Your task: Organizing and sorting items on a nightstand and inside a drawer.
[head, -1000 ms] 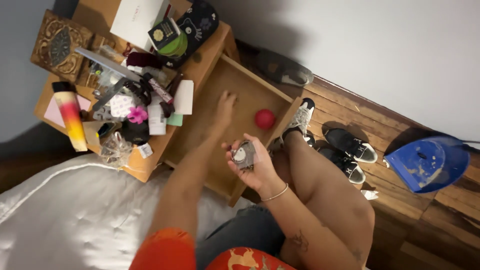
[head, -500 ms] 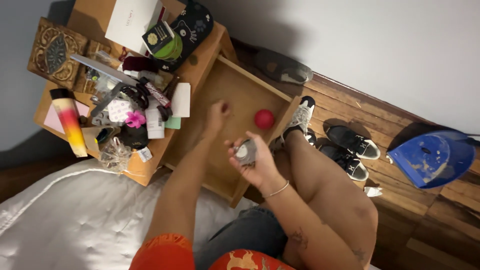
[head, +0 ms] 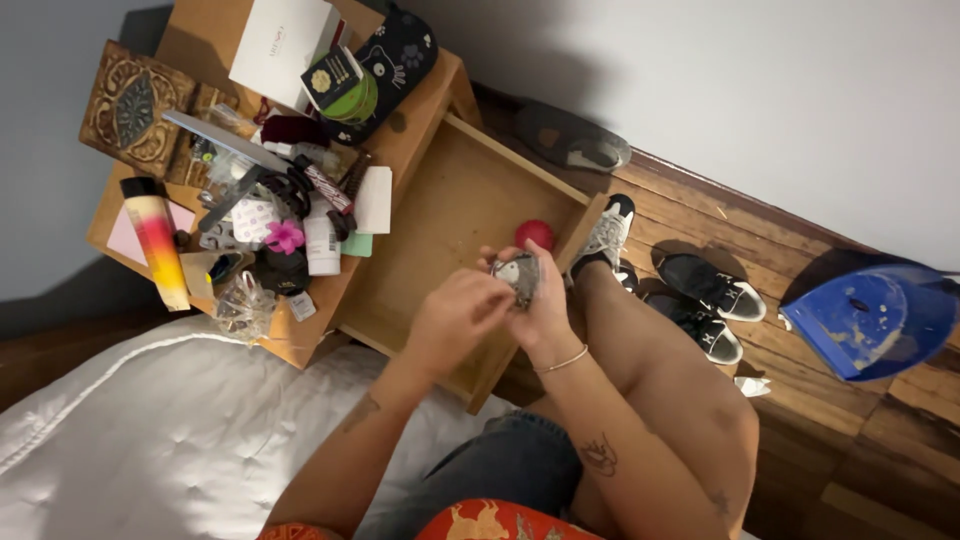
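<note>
My right hand (head: 545, 300) grips a small round grey and white object (head: 518, 275) over the front of an open wooden drawer (head: 440, 215). My left hand (head: 455, 315) has come up beside it, and its fingertips touch the object's left side. A red ball (head: 536, 233) lies in the drawer just beyond my hands, partly hidden by my fingers. The rest of the drawer's bottom shows bare wood.
The nightstand top (head: 410, 120) is crowded with a gradient tumbler (head: 157, 240), white bottle (head: 322, 245), pink flower clip (head: 284, 236), white box (head: 283, 38) and carved wooden box (head: 130, 105). Sneakers (head: 705, 300) and a blue dustpan (head: 870, 315) lie on the wood floor. A white mattress (head: 150, 430) is at lower left.
My left hand has drawn back out of the drawer and joined my right hand at the small round object. My right hand has lifted slightly toward the red ball.
</note>
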